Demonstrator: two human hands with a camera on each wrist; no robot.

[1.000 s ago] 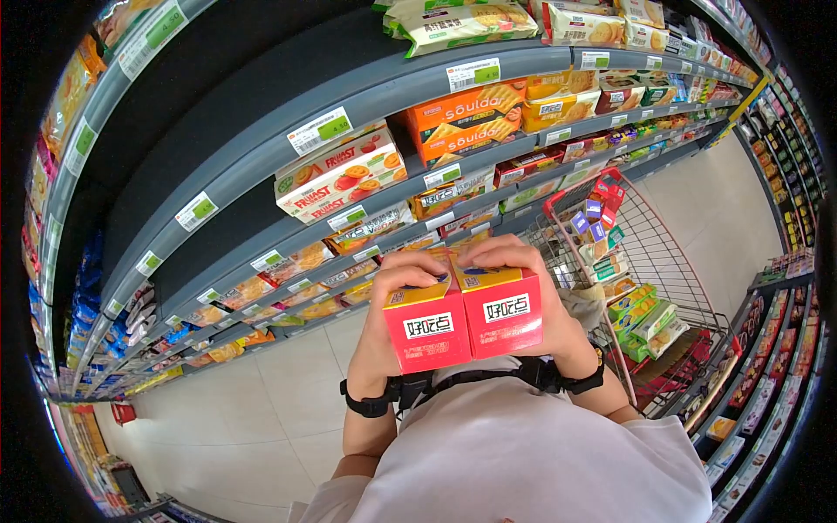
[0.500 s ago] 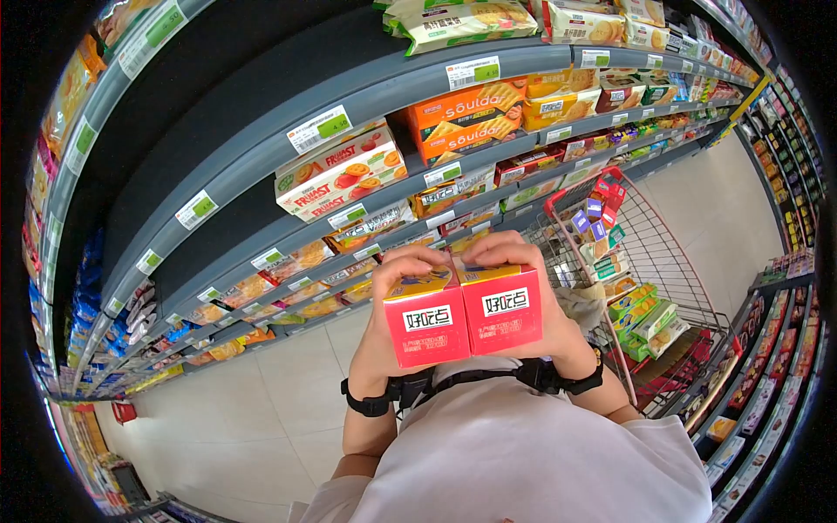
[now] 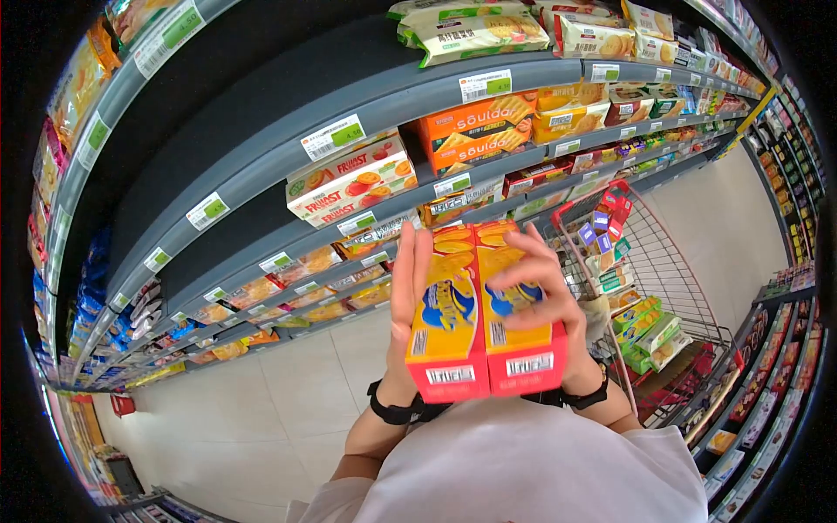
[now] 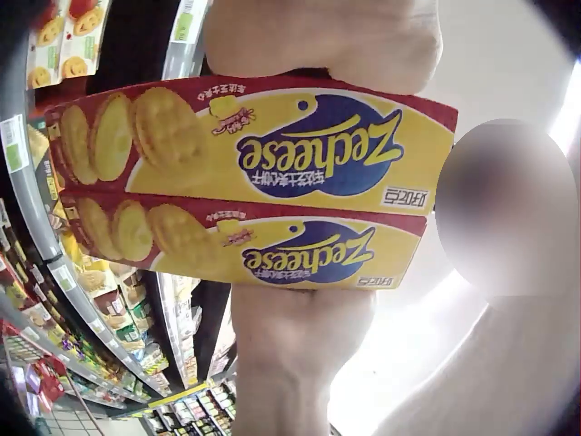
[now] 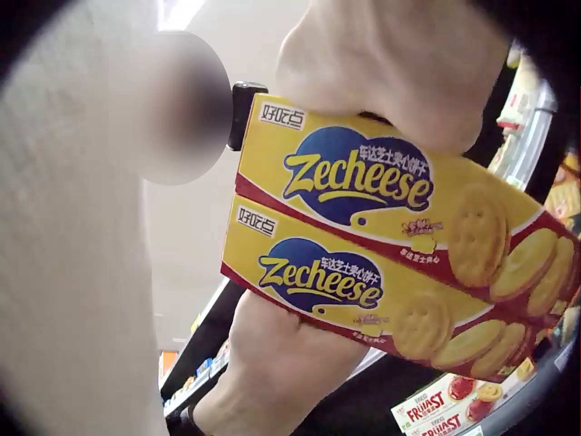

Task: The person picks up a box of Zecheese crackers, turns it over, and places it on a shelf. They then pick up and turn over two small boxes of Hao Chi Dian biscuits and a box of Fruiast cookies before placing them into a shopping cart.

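Two yellow and red Zecheese cracker boxes, a left box and a right box, lie side by side between the hands in front of the chest. The left hand presses along the outer side of the left box, its fingers straight and pointing toward the shelf. Bent, spread fingers of the right hand reach over the printed face of the right box, slightly blurred. Both wrist views show the other broad face, an upper box and a lower box, with a hand at each outer side.
Ahead runs a grey shelf holding Fruiast boxes, orange Souldar boxes and biscuit packs. A wire shopping cart with several packages stands at the right, near another stocked shelf. Pale floor tiles show at left.
The boxes have tipped so their yellow printed faces show more. The left fingers, earlier bent over the top, now stand straight at the side; the right fingers have spread. The view has shifted slightly.
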